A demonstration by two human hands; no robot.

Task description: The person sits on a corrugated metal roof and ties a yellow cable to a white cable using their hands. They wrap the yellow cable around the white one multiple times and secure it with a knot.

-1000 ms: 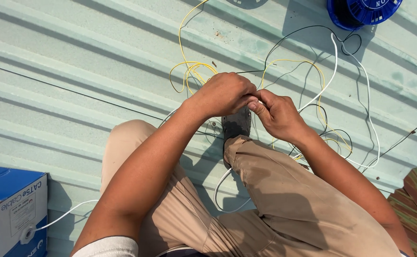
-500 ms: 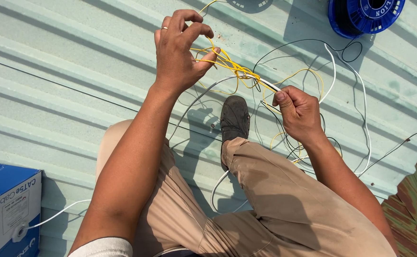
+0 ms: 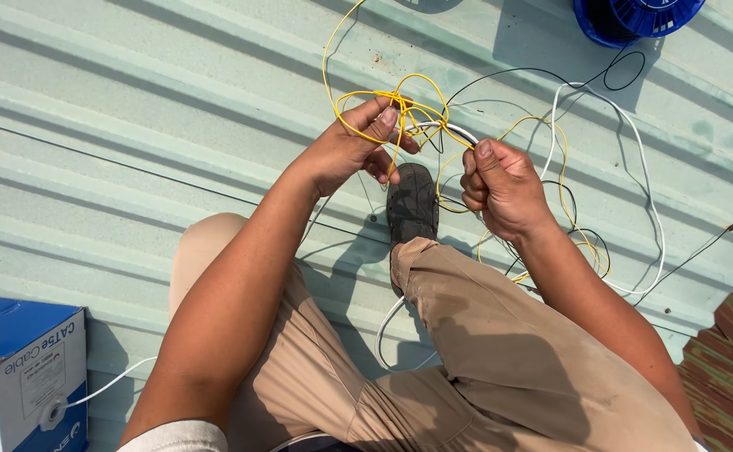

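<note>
A person sat on a pale green ribbed metal roof, tan-trousered legs drawn up and one dark shoe planted ahead. Both hands were raised just above that shoe, working a tangle of thin yellow wire. The left hand was closed in a pinch, thumb and fingers nipping several yellow loops together. The right hand was curled shut around a white cable and strands of the yellow wire, thumb pressed on top. The two hands were near each other but not touching.

More yellow loops, the white cable and a thin black wire trailed loosely across the roof to the right. The yellow wire looked light, springy and quick to snag on itself; it seemed best gripped where strands cross, not on a free loop. A blue spool sat at the top edge, and a blue-and-white cable box at lower left fed out white cable.
</note>
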